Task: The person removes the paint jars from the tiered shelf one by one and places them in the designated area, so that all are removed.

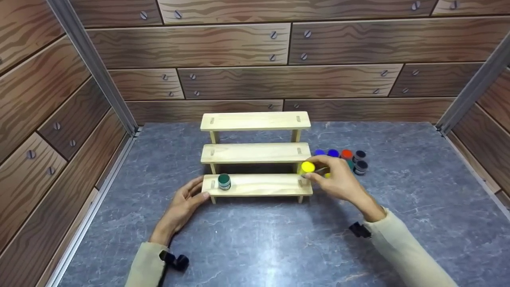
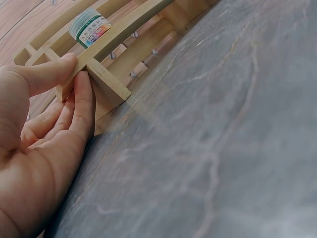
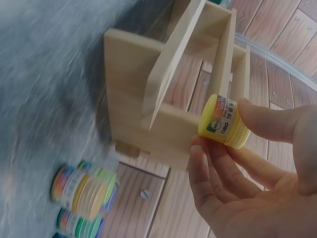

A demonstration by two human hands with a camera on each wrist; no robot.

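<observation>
A three-tier wooden display stand (image 1: 259,185) stands on the table. My left hand (image 1: 180,209) grips the left end of its lowest shelf, thumb on top and fingers underneath in the left wrist view. Close by, a dark green paint jar (image 1: 224,182) sits upright on that shelf. My right hand (image 1: 336,180) pinches a yellow paint jar (image 3: 223,121) between thumb and fingers, near the right end of the lowest shelf. In the right wrist view, the jar's printed label faces the camera and its lid is at the thumb side.
Several more paint jars stand on the table to the right of the stand, among them a red jar (image 1: 346,154), a blue jar (image 1: 333,153) and a black jar (image 1: 361,167). Wood-patterned walls (image 1: 235,81) enclose the grey marbled table (image 1: 247,239) at the back and sides.
</observation>
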